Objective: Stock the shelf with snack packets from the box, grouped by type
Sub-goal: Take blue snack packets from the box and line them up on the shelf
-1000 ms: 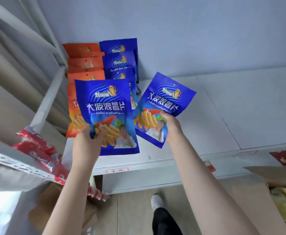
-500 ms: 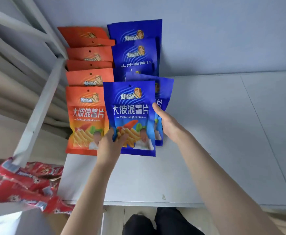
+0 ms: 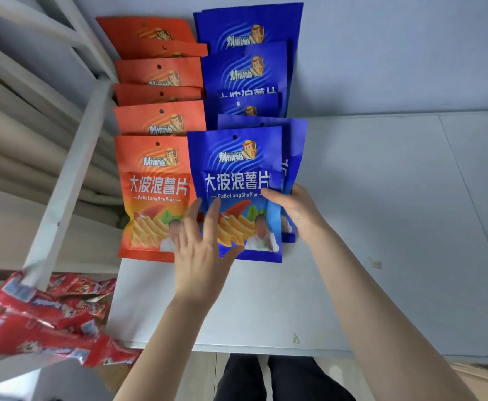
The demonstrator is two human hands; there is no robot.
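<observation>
Two rows of snack packets stand on the white shelf (image 3: 381,227) against the back wall: orange packets (image 3: 155,195) on the left, blue packets (image 3: 245,70) on the right. The front blue packet (image 3: 237,169) stands upright at the head of the blue row. My left hand (image 3: 202,250) is in front of its lower left corner, fingers spread, touching it lightly. My right hand (image 3: 297,212) pinches the right edge of the front packet, thumb on its face. A second blue packet (image 3: 294,146) sits just behind, offset to the right. The box is out of view.
A white shelf upright (image 3: 72,180) slants along the left of the orange row. Red snack packets (image 3: 48,316) lie piled on a lower level at bottom left. The shelf stretches bare to the right of the blue row. My legs show below the shelf's front edge.
Both blue packets went from mid-air onto the shelf at the front of the blue row. My left hand let go of its packet and spread its fingers. The camera moved closer.
</observation>
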